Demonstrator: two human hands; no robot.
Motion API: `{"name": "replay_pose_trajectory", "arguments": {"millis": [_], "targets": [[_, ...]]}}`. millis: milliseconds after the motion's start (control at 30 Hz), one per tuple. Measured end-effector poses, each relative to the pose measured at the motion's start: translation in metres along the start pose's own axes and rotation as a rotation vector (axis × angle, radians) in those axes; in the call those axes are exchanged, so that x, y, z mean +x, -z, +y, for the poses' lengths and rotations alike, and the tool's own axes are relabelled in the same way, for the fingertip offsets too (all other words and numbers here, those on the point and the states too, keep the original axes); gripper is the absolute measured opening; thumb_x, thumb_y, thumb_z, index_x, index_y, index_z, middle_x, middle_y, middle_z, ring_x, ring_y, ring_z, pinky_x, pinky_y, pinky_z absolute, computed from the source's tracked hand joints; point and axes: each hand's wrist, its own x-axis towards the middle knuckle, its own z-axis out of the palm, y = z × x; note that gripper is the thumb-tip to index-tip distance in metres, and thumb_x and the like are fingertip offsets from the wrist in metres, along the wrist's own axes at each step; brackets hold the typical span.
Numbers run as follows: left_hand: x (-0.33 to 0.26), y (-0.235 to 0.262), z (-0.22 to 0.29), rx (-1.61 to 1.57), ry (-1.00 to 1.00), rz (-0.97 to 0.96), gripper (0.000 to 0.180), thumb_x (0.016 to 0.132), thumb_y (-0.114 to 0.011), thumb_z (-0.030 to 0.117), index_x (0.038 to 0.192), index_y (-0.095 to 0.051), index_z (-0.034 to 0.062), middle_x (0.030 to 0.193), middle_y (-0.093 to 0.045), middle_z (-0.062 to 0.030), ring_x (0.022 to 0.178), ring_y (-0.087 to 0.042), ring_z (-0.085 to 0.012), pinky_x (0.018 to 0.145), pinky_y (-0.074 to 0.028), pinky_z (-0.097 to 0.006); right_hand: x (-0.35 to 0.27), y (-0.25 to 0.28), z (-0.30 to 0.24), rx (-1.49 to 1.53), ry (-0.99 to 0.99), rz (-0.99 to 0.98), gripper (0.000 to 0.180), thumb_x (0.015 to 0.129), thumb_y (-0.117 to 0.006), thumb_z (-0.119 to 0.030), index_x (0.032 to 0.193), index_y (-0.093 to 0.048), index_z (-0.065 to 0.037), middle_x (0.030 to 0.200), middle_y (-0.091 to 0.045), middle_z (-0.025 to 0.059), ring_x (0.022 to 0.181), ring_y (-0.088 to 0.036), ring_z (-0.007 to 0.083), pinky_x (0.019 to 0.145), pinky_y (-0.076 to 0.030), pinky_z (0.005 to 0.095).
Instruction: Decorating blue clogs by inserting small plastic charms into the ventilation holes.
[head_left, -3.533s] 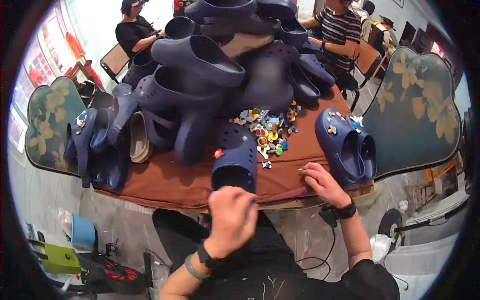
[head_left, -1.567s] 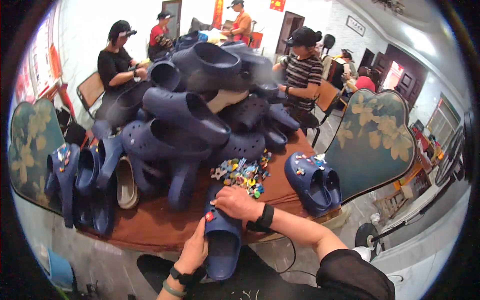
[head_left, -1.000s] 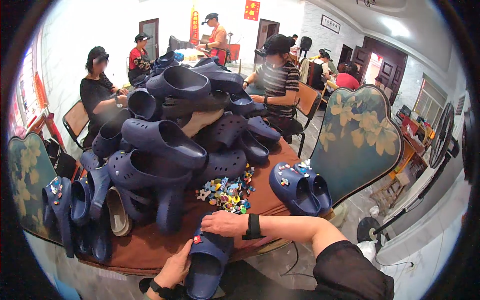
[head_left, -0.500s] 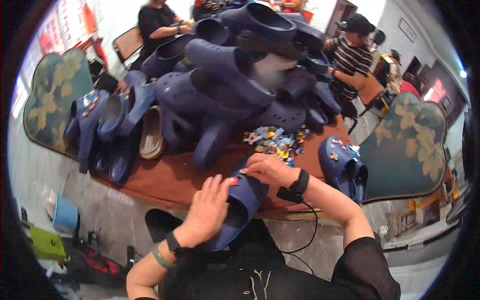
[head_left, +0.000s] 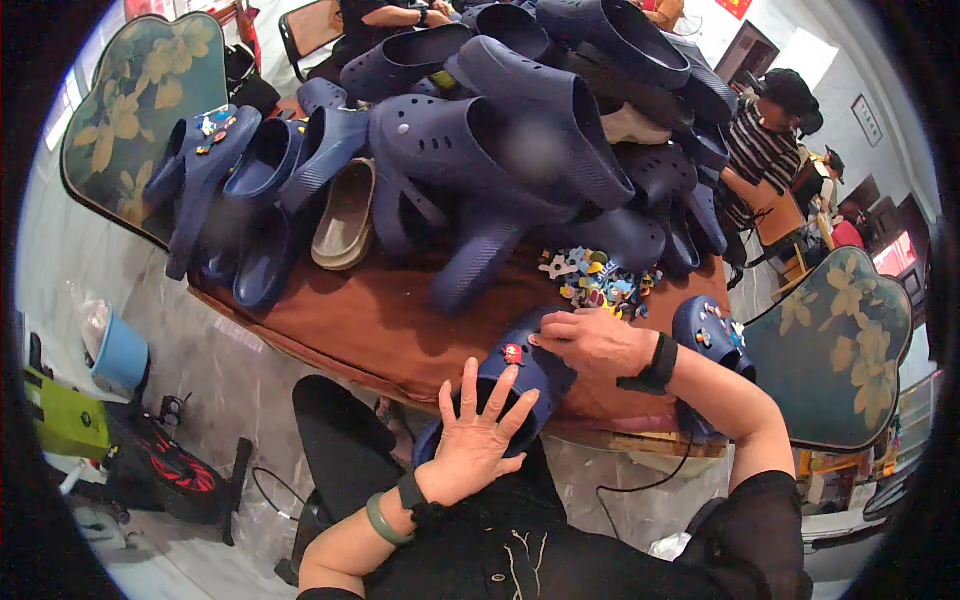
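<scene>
A dark blue clog (head_left: 556, 378) lies across my lap and the table's near edge, toe pointing away. A red charm (head_left: 512, 354) sits on its upper. My left hand (head_left: 470, 440) rests over the heel opening, fingers spread, holding nothing. At the toe, my right hand (head_left: 590, 343) has its fingertips pinched together against the upper; whatever is between them is too small and hidden to make out. Just beyond that hand lies a heap of small colourful charms (head_left: 603, 288).
A large pile of blue clogs (head_left: 430, 140) covers the brown-clothed table (head_left: 350, 310). One beige-lined clog (head_left: 345, 215) leans at its left. Clogs with charms (head_left: 708, 335) stand at the right edge. Green floral chair backs (head_left: 835, 350) flank the table. Other people work beyond.
The view has shifted, so the table sits differently in it. My left hand's fingers have spread apart and moved back from the red charm. My right hand stays pinched at the clog's toe.
</scene>
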Motion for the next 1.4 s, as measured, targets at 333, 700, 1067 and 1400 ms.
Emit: {"name": "replay_pose_trajectory", "arguments": {"millis": [333,700,1067,1400], "targets": [[0.005,0.000,-0.004,0.002,-0.012,0.017,0.105,0.062,-0.085,0.043,0.149,-0.030,0.0272,0.159,-0.012,-0.0123,0.141,-0.008,-0.0511,0.097,-0.027,-0.066,0.002,-0.017,-0.008,0.299,-0.390,0.360,0.012,0.080,-0.070,-0.007,0.090,-0.071,-0.001,0.085,-0.060,0.0087,0.085,-0.062,0.0259,0.071,-0.051,0.0349],[0.001,-0.004,-0.005,0.013,-0.044,0.064,0.110,0.057,-0.087,0.041,0.149,-0.029,0.0275,0.158,-0.013,-0.0126,0.142,-0.011,-0.0499,0.096,-0.028,-0.063,0.036,0.013,0.034,0.384,-0.340,-0.066,0.019,0.075,-0.077,-0.019,0.076,-0.069,-0.003,0.076,-0.066,0.0092,0.069,-0.064,0.0264,0.062,-0.049,0.0369],[0.002,0.002,-0.005,-0.043,-0.029,0.030,0.109,0.056,-0.088,0.040,0.148,-0.032,0.0273,0.159,-0.013,-0.0106,0.141,-0.011,-0.0484,0.095,-0.028,-0.061,0.084,0.009,0.053,0.460,-0.386,-0.450,0.028,0.055,-0.083,-0.012,0.074,-0.065,-0.001,0.067,-0.063,0.0089,0.064,-0.062,0.0231,0.056,-0.045,0.0352],[0.002,-0.001,-0.005,0.005,-0.004,0.094,0.105,0.056,-0.088,0.041,0.146,-0.035,0.0289,0.155,-0.021,-0.0092,0.140,-0.015,-0.0460,0.097,-0.027,-0.058,-0.005,0.001,0.026,0.375,-0.682,0.196,0.027,0.077,-0.078,-0.024,0.082,-0.064,-0.001,0.069,-0.062,0.0098,0.062,-0.060,0.0230,0.057,-0.046,0.0343]]}}
